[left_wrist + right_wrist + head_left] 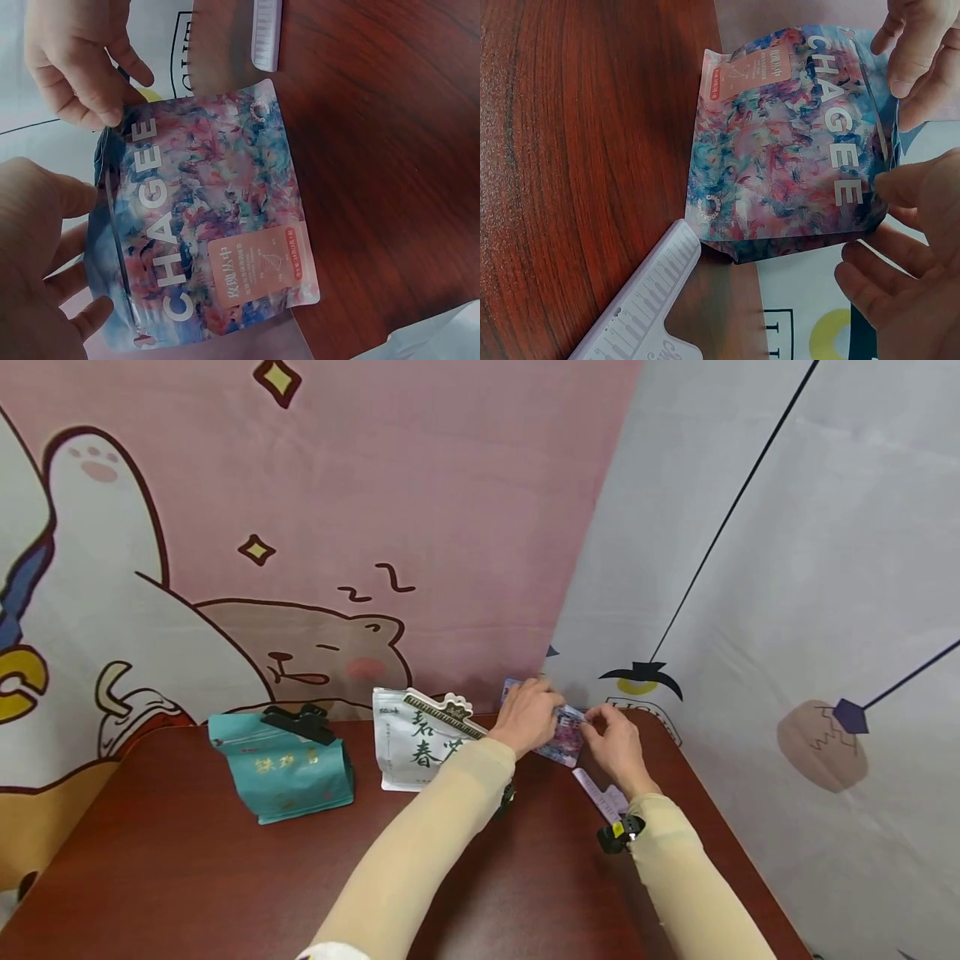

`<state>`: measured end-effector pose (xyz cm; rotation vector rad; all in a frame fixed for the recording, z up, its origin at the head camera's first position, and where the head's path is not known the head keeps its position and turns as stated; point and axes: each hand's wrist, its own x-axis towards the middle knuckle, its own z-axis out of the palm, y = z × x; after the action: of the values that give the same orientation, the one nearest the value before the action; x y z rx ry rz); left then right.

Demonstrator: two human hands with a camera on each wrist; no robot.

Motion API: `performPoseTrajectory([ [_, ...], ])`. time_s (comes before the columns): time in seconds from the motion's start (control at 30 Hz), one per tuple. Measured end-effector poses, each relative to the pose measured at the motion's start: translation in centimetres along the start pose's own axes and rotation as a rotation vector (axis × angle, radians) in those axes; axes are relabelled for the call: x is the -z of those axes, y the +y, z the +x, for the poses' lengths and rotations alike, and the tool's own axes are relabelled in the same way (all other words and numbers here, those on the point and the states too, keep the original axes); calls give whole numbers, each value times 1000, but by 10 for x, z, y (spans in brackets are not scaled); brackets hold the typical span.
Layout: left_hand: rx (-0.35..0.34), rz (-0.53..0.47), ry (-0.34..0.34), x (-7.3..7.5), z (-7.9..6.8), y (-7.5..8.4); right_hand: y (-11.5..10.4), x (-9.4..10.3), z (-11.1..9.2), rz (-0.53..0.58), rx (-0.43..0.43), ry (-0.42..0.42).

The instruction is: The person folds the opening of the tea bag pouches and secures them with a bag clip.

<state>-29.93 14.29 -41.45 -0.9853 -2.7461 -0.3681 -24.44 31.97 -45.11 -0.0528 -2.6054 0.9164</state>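
A colourful CHAGEE pouch [210,195] stands at the back right of the table, its printed front facing the wrist views. My left hand [528,714] holds its top edge near one end, thumb and fingers on either side of the rim. At the other end of that edge, my right hand [618,747] pinches the top corner between thumb and fingers. A lilac bag clip [641,300] with a printed strip lies on the table by the pouch's lower corner, under the right forearm in the head view.
Left of the pouch stands a white bag [397,743] with a long ruler-patterned clip [442,710] across its top, partly behind my left arm. Farther left is a teal bag [292,781] with a black clip [300,723]. Printed cloth walls [465,527] border the table's back and right.
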Motion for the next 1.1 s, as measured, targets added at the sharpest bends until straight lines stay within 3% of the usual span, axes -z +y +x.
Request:
performPoseTrajectory([
  [0.43, 5, -54, 9, 2, 1, 2, 0, 2, 0, -9, -52, -55],
  [0.73, 5, -155, 19, -1, 1, 0, 4, -2, -2, -13, 32, -127],
  [1.1, 10, -237, 32, -3, 0, 0, 6, -12, -3, -43, 109, -2],
])
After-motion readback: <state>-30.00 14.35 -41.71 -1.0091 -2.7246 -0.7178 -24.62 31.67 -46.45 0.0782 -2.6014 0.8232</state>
